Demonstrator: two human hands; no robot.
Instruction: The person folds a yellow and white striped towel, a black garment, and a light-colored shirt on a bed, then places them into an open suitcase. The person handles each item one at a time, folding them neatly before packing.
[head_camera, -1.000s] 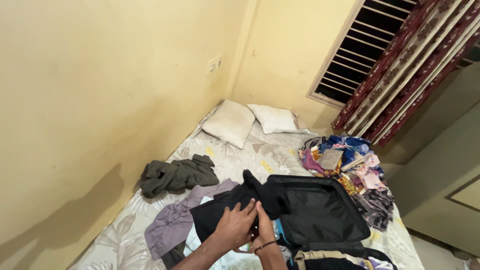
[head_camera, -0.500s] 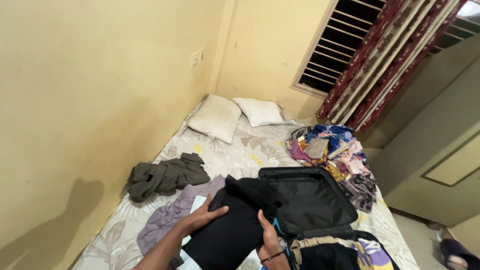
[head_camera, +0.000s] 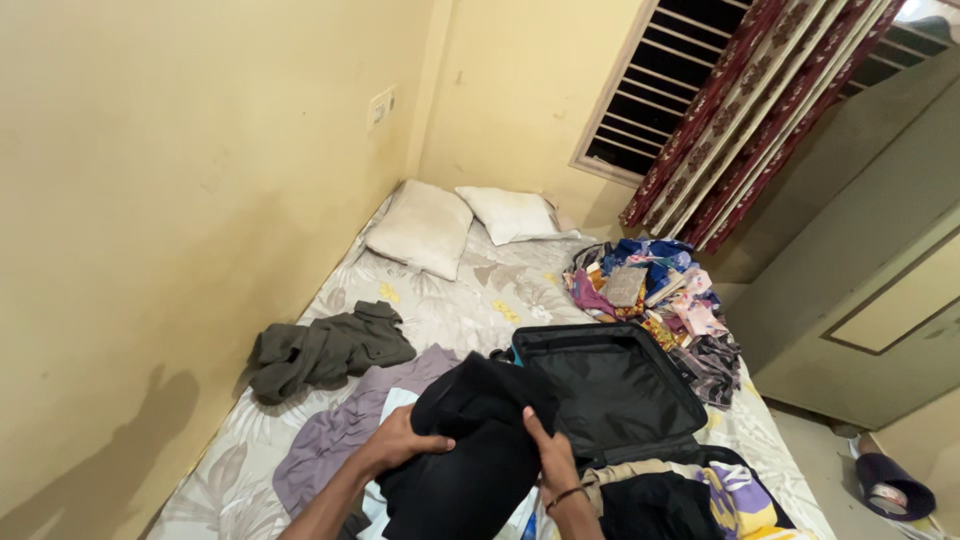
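Note:
A black garment (head_camera: 470, 440) lies bunched in front of me on the bed, partly over the left edge of an open black suitcase (head_camera: 610, 390). My left hand (head_camera: 400, 442) grips its left side. On its right side my right hand (head_camera: 548, 458), with a thin bracelet at the wrist, pinches the cloth. The suitcase lid stands open and dark inside; folded clothes fill the near half at the bottom right.
A mauve cloth (head_camera: 335, 440) and a dark green garment (head_camera: 325, 350) lie left of me on the floral bedsheet (head_camera: 470, 300). Two pillows (head_camera: 425, 228) rest at the head. A colourful clothes pile (head_camera: 650, 290) sits right of centre. Barred window, curtains and a wardrobe stand on the right.
The view has shifted slightly. My hands have moved apart along the black garment, which is now more bunched up and raised between them.

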